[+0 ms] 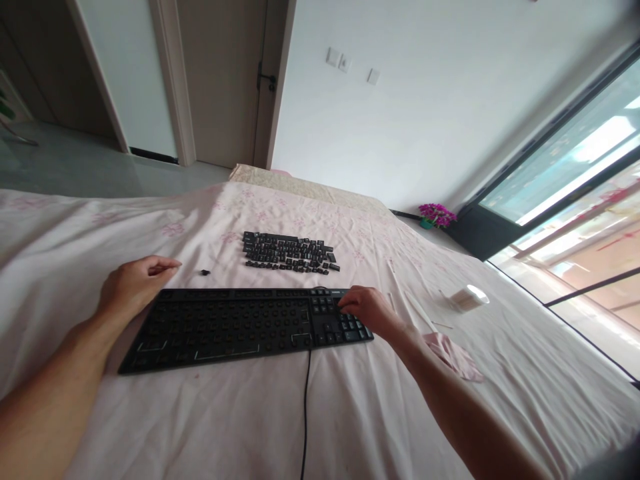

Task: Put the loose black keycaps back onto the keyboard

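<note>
A black keyboard [230,323] lies across the bed, its main section stripped of keycaps while caps remain on the number pad side. My right hand [367,310] rests over the top of the number pad, fingers curled down against the keys; whatever they pinch is hidden. By the keyboard's upper left corner, my left hand [133,283] is held with its fingers drawn together, and anything between them is too small to see. One small black piece [205,272] sits on the sheet right of the left hand. Beyond the keyboard, removed keycaps [287,253] are laid out in rows.
The keyboard's cable [306,413] runs toward me over the wrinkled sheet [225,427]. To the right are a clear tub of white cotton swabs [469,299], some loose swabs and a pink cloth [453,357]. Purple flowers [437,215] stand past the bed.
</note>
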Demonstrator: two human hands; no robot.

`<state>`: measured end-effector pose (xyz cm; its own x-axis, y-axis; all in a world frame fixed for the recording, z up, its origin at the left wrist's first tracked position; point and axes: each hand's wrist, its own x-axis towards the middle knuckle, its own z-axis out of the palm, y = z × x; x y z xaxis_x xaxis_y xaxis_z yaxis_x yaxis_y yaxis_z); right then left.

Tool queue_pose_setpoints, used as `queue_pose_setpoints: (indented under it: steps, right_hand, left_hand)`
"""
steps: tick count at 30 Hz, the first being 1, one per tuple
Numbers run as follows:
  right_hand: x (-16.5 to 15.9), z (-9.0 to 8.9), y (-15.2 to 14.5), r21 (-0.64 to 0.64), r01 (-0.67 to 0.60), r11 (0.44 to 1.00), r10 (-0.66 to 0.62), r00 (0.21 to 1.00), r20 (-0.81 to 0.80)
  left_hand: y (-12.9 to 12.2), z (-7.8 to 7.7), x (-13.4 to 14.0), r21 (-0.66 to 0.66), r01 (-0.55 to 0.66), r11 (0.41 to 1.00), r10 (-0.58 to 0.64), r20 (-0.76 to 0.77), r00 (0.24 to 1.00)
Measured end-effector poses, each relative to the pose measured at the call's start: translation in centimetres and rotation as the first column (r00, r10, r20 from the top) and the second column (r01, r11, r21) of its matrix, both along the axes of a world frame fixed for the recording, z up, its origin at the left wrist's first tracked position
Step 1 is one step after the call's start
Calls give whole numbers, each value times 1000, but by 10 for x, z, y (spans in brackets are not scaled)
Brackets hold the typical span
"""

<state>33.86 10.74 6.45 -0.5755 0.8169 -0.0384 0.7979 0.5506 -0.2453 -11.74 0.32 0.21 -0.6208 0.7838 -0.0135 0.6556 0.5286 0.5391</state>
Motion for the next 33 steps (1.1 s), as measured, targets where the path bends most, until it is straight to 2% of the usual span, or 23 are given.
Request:
queue_pose_setpoints:
  steps: [10, 18, 25, 33]
  right_hand:
    - [-9, 17, -22, 123, -115, 986, 79, 961, 264]
    - [-11, 14, -22, 146, -178, 973, 107, 911, 399]
    - [-8, 9, -22, 201, -237, 951, 148, 914, 378]
    - [-10, 12, -28, 187, -254, 949, 160, 898, 410]
  left_hand:
    - [0, 3, 3, -6, -12, 1000, 12, 2, 1000]
    - [0, 0, 0, -9, -13, 1000, 13, -19, 1000]
    - [0, -1, -1, -4, 9, 1000, -9, -9, 1000]
    - [0, -3, -4, 15, 13, 1000, -13, -24, 1000]
